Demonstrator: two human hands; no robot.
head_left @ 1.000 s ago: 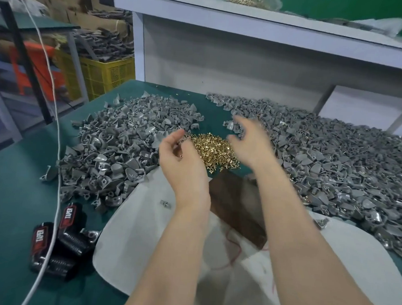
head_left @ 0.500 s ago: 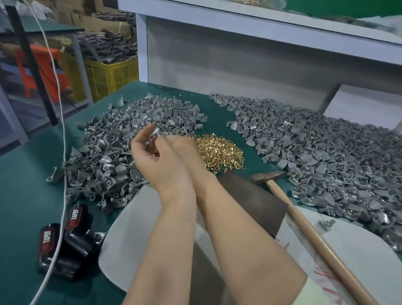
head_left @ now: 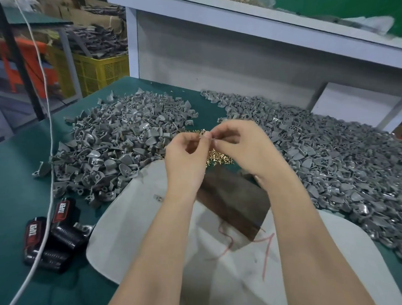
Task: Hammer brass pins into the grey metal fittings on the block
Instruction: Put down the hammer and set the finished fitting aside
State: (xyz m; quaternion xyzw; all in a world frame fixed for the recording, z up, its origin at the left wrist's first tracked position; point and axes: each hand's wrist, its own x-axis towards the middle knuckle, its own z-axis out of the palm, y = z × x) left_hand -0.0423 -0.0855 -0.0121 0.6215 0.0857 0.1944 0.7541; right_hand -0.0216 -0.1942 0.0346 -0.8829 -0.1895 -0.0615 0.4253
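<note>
My left hand (head_left: 185, 158) pinches a small grey fitting (head_left: 203, 133) at its fingertips, held above the heap of brass pins (head_left: 219, 157). My right hand (head_left: 240, 147) meets it from the right, thumb and forefinger pinching a tiny piece that looks like a brass pin against the fitting. Both hands hover over the far end of the dark brown block (head_left: 233, 200), which lies on a white sheet (head_left: 236, 266). No fitting sits on the block where it shows. My right forearm covers the block's right side, and no hammer is in sight.
Big heaps of grey fittings lie left (head_left: 116, 148) and right (head_left: 334, 164) on the green table (head_left: 6, 200). One loose fitting (head_left: 158, 198) lies on the sheet. Black battery packs (head_left: 51, 235) and a white cable (head_left: 49, 144) are at the left. A white shelf unit (head_left: 246, 61) stands behind.
Both hands moved right from the left heap to above the brass pins, with the left still holding a fitting. The right hand's fingers now pinch at the fitting. The hammer has gone out of sight.
</note>
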